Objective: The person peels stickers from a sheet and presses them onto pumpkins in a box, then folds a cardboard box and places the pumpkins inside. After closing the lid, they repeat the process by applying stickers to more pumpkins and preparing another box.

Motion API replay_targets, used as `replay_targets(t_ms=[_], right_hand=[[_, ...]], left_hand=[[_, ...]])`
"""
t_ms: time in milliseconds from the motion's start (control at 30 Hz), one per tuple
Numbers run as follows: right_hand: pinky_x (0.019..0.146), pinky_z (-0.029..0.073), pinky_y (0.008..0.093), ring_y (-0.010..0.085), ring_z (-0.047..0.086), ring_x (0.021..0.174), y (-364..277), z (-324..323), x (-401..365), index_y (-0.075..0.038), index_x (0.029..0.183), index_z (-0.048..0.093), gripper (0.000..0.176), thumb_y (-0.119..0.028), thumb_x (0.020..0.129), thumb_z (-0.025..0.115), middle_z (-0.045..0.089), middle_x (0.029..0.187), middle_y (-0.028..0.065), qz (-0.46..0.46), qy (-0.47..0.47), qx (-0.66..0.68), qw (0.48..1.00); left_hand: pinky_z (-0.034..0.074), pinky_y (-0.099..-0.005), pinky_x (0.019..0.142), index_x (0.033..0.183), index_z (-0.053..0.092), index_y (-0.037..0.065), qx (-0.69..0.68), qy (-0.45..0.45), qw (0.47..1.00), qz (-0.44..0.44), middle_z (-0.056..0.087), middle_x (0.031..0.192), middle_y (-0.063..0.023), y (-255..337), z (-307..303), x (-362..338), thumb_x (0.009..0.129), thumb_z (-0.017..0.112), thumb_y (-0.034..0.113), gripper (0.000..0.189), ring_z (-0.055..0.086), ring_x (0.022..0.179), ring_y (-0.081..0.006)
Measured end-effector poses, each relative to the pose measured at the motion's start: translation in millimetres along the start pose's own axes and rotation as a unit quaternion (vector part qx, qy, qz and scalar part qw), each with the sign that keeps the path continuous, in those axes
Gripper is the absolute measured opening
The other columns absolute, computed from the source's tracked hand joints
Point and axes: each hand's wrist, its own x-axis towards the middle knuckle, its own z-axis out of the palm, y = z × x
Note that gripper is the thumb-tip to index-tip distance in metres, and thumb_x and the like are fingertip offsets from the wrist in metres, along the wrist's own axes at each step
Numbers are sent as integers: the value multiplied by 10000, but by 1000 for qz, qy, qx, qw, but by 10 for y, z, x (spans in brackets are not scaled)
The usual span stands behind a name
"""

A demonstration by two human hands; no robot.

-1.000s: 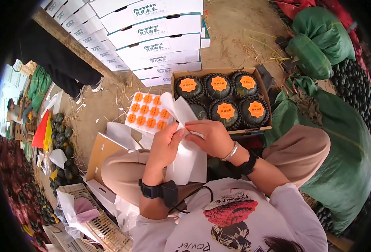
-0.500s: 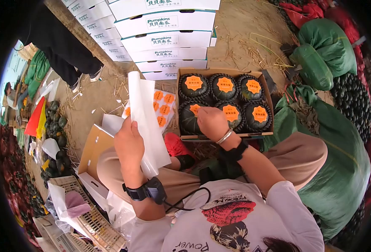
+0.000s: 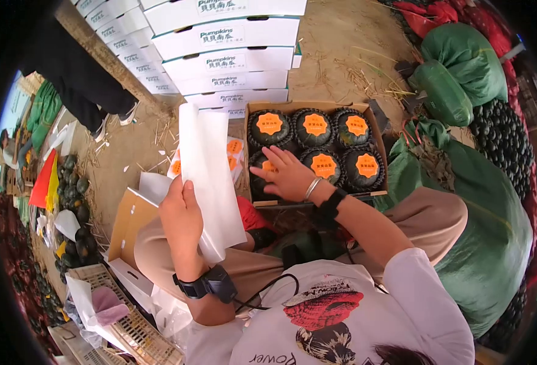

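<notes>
My left hand grips a partly rolled sheet of white paper that stands up in front of my lap. With fingers spread, my right hand lies over the front-left pumpkin in an open cardboard box. An orange sticker on that pumpkin is partly covered by the fingers. Several dark green pumpkins sit in black net sleeves in two rows, and the others show whole orange stickers. Behind the paper lies a sheet of orange stickers, partly hidden.
White pumpkin cartons are stacked beyond the box. Large green sacks and piled pumpkins are on the right. A plastic crate stands at lower left. A person in dark trousers stands near a wooden pole.
My right hand has gone from pinching at the orange sticker to lying spread over the front-left pumpkin. My left hand keeps hold of the white paper. The whole view has shifted slightly.
</notes>
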Motion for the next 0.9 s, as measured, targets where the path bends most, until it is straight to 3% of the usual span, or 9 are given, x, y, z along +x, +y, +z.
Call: replay_targets(t_ms=[233, 333, 400, 467, 533, 567, 633, 700, 900], right_hand=[[1035, 181, 473, 374, 231, 1287, -121, -378, -322, -304, 1318, 367, 518, -281, 820, 507, 210, 1398, 230, 70, -217, -43, 973], [878, 380, 455, 299, 476, 1079, 82, -774, -405, -138, 926, 639, 219, -195, 739, 541, 559, 1091, 139, 50, -114, -50, 991], [749, 444, 411, 272, 548, 875, 770, -752, -515, -95, 749, 626, 118, -165, 714, 538, 606, 819, 74, 149, 28, -122, 981], [725, 448, 372, 282, 558, 775, 1285, -817, -623, -76, 731, 625, 132, -149, 736, 515, 584, 731, 79, 225, 157, -190, 943], [804, 412, 392, 282, 494, 1000, 1587, -635, -765, -73, 842, 640, 205, -177, 809, 467, 584, 1016, 114, 241, 81, -216, 943], [867, 364, 416, 317, 440, 1055, 1614, -562, -779, -85, 1011, 516, 297, -241, 760, 545, 544, 1083, 130, 251, 74, -164, 951], [992, 270, 464, 387, 331, 1165, 1668, -412, -827, -109, 1347, 269, 851, -368, 660, 700, 464, 1218, 162, 272, 64, -60, 958], [1034, 188, 474, 468, 195, 1229, 1604, -593, -845, -129, 1361, 237, 875, -411, 670, 694, 143, 1337, 323, 357, -30, 19, 933], [1019, 224, 492, 492, 171, 1241, 1683, -772, -852, -222, 1340, 262, 777, -402, 702, 669, 103, 1369, 313, 308, -136, 8, 942]], left_hand=[[421, -414, 618, 924, 541, -6, 10, 27, 997, 67, 566, 763, -237, -115, 68, 24, 880, 440, 144, 186, 530, 694, -414], [416, -415, 612, 907, 532, -12, -2, 9, 998, 59, 561, 767, -241, -64, 52, 6, 884, 434, 149, 190, 532, 686, -406], [417, -421, 607, 893, 532, -14, 15, 2, 999, 45, 561, 766, -240, -35, 60, 4, 891, 427, 164, 207, 538, 686, -402], [422, -433, 602, 876, 538, -13, 55, 15, 997, 45, 566, 762, -236, -32, 93, 15, 900, 417, 189, 237, 548, 687, -398], [433, -464, 599, 867, 558, 3, 86, 28, 993, 77, 578, 766, -230, -298, 248, -2, 911, 392, 246, 298, 559, 701, -403], [438, -491, 600, 883, 570, 24, 155, 33, 983, 89, 588, 755, -222, -340, 304, -4, 914, 368, 280, 328, 567, 707, -408], [444, -497, 613, 929, 561, 32, 116, 8, 990, 84, 586, 723, -226, -260, 317, 3, 901, 388, 270, 296, 571, 680, -414], [458, -485, 603, 949, 558, 42, 87, 21, 994, 64, 585, 712, -225, -20, 270, -16, 879, 435, 246, 249, 577, 660, -400], [455, -477, 588, 972, 558, 60, 46, 28, 995, 85, 588, 700, -210, 75, 388, 85, 862, 470, 253, 239, 578, 649, -389]])
